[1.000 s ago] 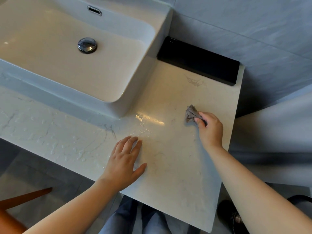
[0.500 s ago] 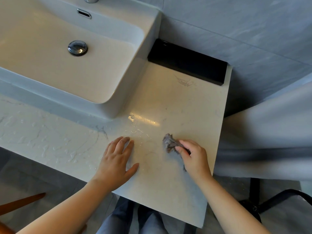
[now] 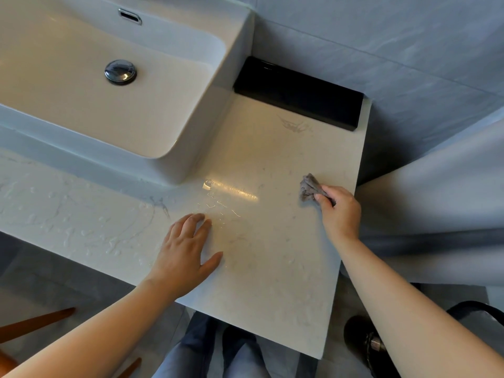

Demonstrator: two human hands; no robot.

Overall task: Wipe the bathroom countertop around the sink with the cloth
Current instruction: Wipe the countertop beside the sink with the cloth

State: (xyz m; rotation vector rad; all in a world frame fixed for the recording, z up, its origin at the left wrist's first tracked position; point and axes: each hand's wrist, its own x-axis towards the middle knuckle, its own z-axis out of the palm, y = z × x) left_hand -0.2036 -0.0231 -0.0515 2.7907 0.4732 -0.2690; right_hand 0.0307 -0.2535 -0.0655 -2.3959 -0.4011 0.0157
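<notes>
Bunched tight in the right hand [image 3: 341,211] is the cloth [image 3: 309,188] — a small grey wad is gripped by curled fingers, and its crumpled front end is left poking out ahead of the knuckles, down on the stone. Nothing is held by the left hand [image 3: 188,255]; it is laid flat with its fingers straight, near the front edge.

Big to small now. The pale marbled countertop [image 3: 272,282] is seen running in front of the white sink [image 3: 191,165] and out to a right-hand wing, where the wiping is being done. A long black box [image 3: 300,94] is set against the wall at the back of that wing. Beads and streaks of water [image 3: 81,236] are spread over the strip in front of the sink, and a few more glint just ahead of the left fingertips.

The cloth is placed near the wing's right edge, well apart from the sink wall and the box. For a good stroke, the wad should probably be opened out so a wider band is covered, pressure kept even and passes overlapped. The wet strip — unwiped, by the look of it — is best worked toward next. With that edge so close, water could be pushed onto the floor.
</notes>
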